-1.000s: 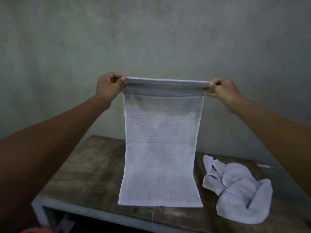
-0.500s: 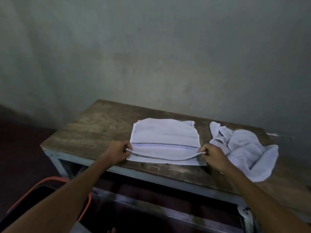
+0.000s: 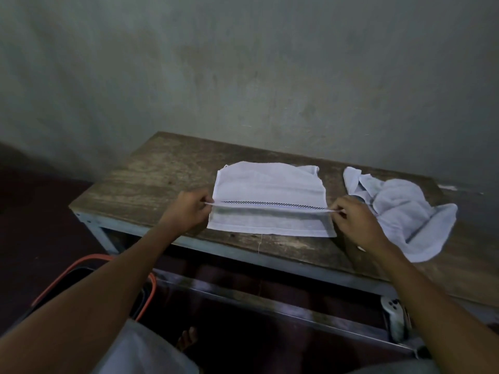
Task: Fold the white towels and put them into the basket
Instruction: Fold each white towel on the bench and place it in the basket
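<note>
Nearest, low on the left below the left forearm, sits the orange-rimmed basket [image 3: 91, 268]. Farther out, the left hand [image 3: 187, 209] and right hand [image 3: 353, 220] each pinch an end of the folded-over edge of the white towel [image 3: 270, 190], fingers closed on the cloth and the edge stretched taut between them. The towel lies on the wooden table [image 3: 162, 179], spreading beyond the fingertips. Just past the right hand lies a crumpled towel [image 3: 410, 211].

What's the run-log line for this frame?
step: first fold | left hand + right hand: pinching towel corners | crumpled towel: waiting | basket: floor
</note>
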{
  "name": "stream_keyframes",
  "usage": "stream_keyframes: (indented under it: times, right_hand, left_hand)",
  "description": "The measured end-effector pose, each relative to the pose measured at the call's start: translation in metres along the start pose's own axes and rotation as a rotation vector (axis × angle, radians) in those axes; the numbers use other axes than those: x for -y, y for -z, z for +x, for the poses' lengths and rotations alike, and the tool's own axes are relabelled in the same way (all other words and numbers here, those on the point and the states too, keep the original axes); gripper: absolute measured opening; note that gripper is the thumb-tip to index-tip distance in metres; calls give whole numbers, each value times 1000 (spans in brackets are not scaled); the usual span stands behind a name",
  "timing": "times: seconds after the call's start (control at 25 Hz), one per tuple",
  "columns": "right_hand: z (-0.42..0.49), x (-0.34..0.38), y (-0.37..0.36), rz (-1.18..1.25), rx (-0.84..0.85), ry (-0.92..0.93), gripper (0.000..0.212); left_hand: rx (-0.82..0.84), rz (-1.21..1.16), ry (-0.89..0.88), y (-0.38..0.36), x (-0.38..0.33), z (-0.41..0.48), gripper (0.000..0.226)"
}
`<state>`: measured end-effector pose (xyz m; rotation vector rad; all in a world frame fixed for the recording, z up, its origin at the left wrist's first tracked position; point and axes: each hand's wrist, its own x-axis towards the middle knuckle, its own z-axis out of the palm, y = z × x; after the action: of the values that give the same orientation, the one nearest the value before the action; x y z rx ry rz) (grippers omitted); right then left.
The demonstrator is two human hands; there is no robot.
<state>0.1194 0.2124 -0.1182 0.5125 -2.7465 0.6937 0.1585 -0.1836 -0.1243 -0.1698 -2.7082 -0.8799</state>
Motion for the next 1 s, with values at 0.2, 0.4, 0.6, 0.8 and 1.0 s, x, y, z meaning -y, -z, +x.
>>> stream_keyframes:
  times: [0.2, 0.4, 0.6, 0.8, 1.0]
  right_hand:
    - [-12, -13, -11, -144, 167, 39, 6]
    - [-8, -17, -5, -151, 298, 47, 6]
    - [-6, -19, -1, -163, 456, 32, 26]
    - [-5, -8, -11, -248, 363, 63, 25]
    - [-3, -3, -9, -266, 182, 130, 12]
  left_hand:
    - [248, 342, -164, -1, 5, -10, 12]
    - [267, 301, -183, 2, 10, -14, 25]
    - [262, 391, -298, 1, 13, -15, 24]
    - [181, 602, -455, -9, -5, -16, 25]
    - [35, 395, -349, -5, -11, -6, 26]
